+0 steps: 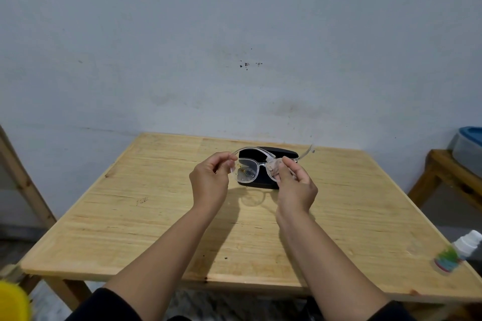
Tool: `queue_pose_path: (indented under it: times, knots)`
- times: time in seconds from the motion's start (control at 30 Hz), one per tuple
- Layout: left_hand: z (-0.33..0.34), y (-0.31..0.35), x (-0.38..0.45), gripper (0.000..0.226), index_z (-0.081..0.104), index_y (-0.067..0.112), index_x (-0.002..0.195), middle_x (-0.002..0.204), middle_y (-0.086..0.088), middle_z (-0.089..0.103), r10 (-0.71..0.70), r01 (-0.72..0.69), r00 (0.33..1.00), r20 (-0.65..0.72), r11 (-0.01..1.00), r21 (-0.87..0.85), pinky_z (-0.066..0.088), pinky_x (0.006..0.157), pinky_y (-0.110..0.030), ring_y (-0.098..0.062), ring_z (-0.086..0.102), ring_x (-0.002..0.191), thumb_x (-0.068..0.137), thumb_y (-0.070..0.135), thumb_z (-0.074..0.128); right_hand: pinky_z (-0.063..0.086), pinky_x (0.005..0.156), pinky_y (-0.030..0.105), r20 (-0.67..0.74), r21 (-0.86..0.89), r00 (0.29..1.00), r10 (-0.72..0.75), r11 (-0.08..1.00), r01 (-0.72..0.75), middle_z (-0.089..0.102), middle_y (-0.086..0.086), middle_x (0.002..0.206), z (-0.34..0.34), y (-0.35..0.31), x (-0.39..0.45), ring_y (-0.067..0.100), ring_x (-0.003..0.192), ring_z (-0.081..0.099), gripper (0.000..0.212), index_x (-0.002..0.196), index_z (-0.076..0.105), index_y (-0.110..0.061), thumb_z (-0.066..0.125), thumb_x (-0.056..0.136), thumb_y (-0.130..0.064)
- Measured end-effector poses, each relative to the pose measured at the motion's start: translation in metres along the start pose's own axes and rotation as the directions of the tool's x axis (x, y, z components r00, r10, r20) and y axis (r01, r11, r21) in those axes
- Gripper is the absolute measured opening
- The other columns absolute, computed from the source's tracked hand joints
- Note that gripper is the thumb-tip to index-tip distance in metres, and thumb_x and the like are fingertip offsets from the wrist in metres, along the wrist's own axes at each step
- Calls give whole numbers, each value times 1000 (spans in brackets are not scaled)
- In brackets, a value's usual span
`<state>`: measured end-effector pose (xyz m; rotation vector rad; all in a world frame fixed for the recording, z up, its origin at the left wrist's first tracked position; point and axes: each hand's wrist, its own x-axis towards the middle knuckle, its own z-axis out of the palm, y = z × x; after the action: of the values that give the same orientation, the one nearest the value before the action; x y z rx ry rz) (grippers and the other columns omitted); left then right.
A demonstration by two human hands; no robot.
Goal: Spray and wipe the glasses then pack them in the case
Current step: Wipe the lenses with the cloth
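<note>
In the head view, a person holds a pair of clear-framed glasses (pixel 257 165) up in the air above the far middle of a wooden tabletop (pixel 156 216). The left hand (pixel 210 180) pinches the frame's left end, its grip pressed together on the hinge area with thumb and fingertips. The right hand (pixel 296 185) holds the other end, its grip closed around the right lens and rim, with what looks like a thin clear or pale cloth bunched against the lens, though that cannot be told for sure. One temple arm (pixel 306 152) sticks out to the right past the right hand, tilted upward. The left lens shows specks or smears.

Directly behind and below the glasses, a black case (pixel 271 154) lies on the tabletop, close to the far edge near the grey wall (pixel 234 34); whether it is open or closed is hard to judge. The shadow of the glasses falls on the wood just in front of the case.

At the right near corner of the tabletop a small white bottle (pixel 467 242) lies blurred, partly past the edge, beside a colourful blurred object (pixel 447 260). Both forearms reach in from dark sleeves (pixel 104 305).
</note>
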<state>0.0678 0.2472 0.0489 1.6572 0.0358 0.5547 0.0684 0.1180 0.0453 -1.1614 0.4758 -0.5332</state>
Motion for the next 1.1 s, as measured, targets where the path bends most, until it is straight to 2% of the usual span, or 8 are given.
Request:
queue_pose_path:
  times: [0.13, 0.33, 0.47, 0.6, 0.7, 0.87, 0.97, 1.1]
  knots:
    - [-1, 1, 2, 28, 68, 31, 74, 66, 5, 67, 2, -2, 1000, -4, 1000, -2, 41, 60, -10, -5, 58, 64, 85, 7, 60, 52, 77, 27, 112, -124, 993, -27, 991, 41, 71, 2, 90, -5, -1, -1, 17, 84, 65, 14, 72, 72, -32, 72, 77, -19]
    - [-4, -3, 5, 25, 70, 27, 78, 63, 13, 66, -14, 14, 1000, -28, 1000, 2, 44, 65, -8, -1, 61, 66, 86, 6, 59, 56, 76, 19, 374, -214, 927, 32, 975, 52, 74, 1, 86, -12, -8, 3, 9, 77, 70, 13, 92, 73, -15, 67, 82, -8]
    - [-8, -4, 8, 20, 71, 22, 83, 73, 14, 69, -34, 35, 998, -50, 999, 5, 47, 71, -9, -5, 66, 74, 86, 7, 58, 56, 70, 15, 538, -326, 839, 84, 938, 115, 73, -1, 76, -19, -13, 12, 8, 71, 68, 14, 93, 73, -9, 66, 82, -3]
    - [-16, -5, 16, 21, 71, 23, 81, 66, 21, 69, -38, 40, 997, -62, 999, 33, 49, 74, -13, -5, 67, 73, 86, 7, 58, 57, 76, 24, 651, -416, 753, 97, 875, 247, 70, 1, 72, -27, -16, 19, 13, 70, 66, 12, 87, 74, -10, 67, 81, -2]
    - [-19, -5, 17, 21, 70, 24, 81, 64, 16, 68, -13, 17, 998, -57, 998, 68, 44, 67, -6, 5, 62, 68, 86, 8, 58, 56, 77, 28, 562, -420, 826, 28, 871, 256, 71, 3, 75, -26, -15, 16, 16, 74, 66, 16, 79, 73, -21, 67, 81, -7]
    - [-15, -3, 8, 24, 69, 24, 78, 64, 9, 66, 10, -6, 998, -55, 997, 81, 43, 63, -7, 0, 60, 66, 87, 6, 57, 54, 77, 28, 128, -283, 988, -85, 952, 118, 73, 1, 86, -11, -3, 3, 17, 82, 69, 23, 68, 68, -32, 68, 81, -12]
    - [-8, -2, -3, 25, 69, 26, 77, 65, 9, 66, 9, -7, 999, -44, 999, 49, 44, 62, -7, -4, 63, 68, 86, 6, 58, 53, 74, 24, -108, -19, 993, 38, 999, -40, 71, 5, 84, 2, -1, -3, 16, 80, 66, 16, 81, 70, -23, 66, 82, -8]
    - [1, -1, -16, 22, 71, 23, 80, 67, 12, 67, 4, -4, 999, -34, 1000, 16, 49, 69, -12, 0, 62, 66, 84, 5, 60, 52, 75, 23, -190, 219, 968, 163, 968, -120, 70, 8, 85, 13, -2, -8, 19, 84, 66, 17, 81, 67, -19, 66, 82, -2]
